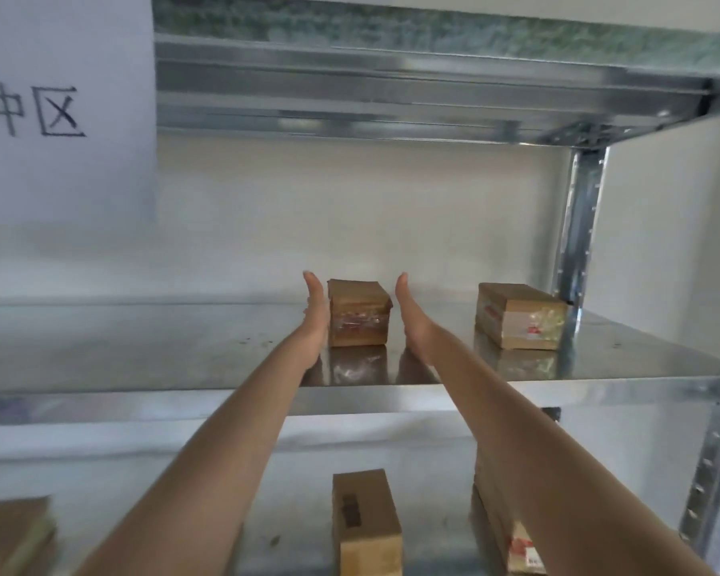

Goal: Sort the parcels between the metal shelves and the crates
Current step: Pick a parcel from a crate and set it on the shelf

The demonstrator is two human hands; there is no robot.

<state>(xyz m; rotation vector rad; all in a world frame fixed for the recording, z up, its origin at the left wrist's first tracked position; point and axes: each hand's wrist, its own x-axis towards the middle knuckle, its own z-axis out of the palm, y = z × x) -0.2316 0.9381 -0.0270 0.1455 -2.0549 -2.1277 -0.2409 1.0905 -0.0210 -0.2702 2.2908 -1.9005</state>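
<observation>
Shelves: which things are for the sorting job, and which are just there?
For the job: middle parcel, between left hand and right hand; right parcel; lower left parcel; lower middle parcel; lower right parcel; metal shelf.
Just there: paper sign; wall.

place: storeroom | evidence: galvanised metal shelves [558,384], taped cardboard parcels [516,315], paper zone sign [59,110]

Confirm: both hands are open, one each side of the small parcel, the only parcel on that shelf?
No. The head view shows a second parcel on that shelf, further right by the post. The rest holds: left hand and right hand are open, one each side of the small parcel.
</observation>
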